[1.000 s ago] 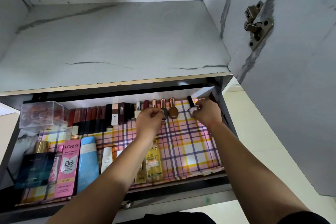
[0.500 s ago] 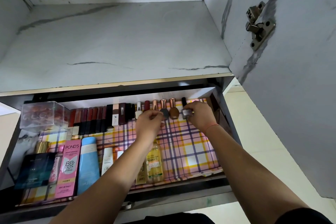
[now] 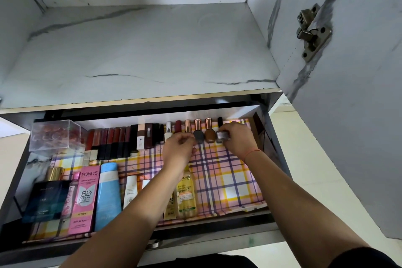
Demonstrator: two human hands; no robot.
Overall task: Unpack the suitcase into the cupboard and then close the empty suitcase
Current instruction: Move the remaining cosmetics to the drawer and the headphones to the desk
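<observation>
The right hand (image 3: 240,140) pinches a small silver-grey glass nail-polish bottle with a black cap (image 3: 222,136) between thumb and curled fingers, closed on its body from the right; the bottle lies flat at centre right of the frame, at the right end of a row of bottles set against the drawer's back wall; its long axis runs up-frame, cap toward the back wall, parallel with its neighbours. Just left of it, touching or nearly so, lies a brown nail-polish bottle with a rose-gold cap (image 3: 210,134); left again, a dark grey nail-polish bottle with a rose-gold cap (image 3: 198,135). The left hand (image 3: 179,148) sits to the lower left of these, fingers curled, fingertips by the grey bottle's base; whether it holds anything cannot be told.

The row thus lies to the left of the right hand's grip, and the right hand is the nearer one; the likely step is to square the silver-grey bottle to the row and let go without knocking the brown one.

Further left along the back wall runs a line of dark red and black lipstick tubes (image 3: 113,141); a clear plastic box (image 3: 54,135) stands at far left. All rest in a pull-out cupboard drawer lined with pink, yellow and purple checked paper (image 3: 228,180); above it is a grey marble-patterned shelf (image 3: 139,50); at right, the open cupboard door (image 3: 359,115) with its metal hinge (image 3: 313,32). The suitcase is out of view, so what remains to unpack cannot be judged.
</observation>
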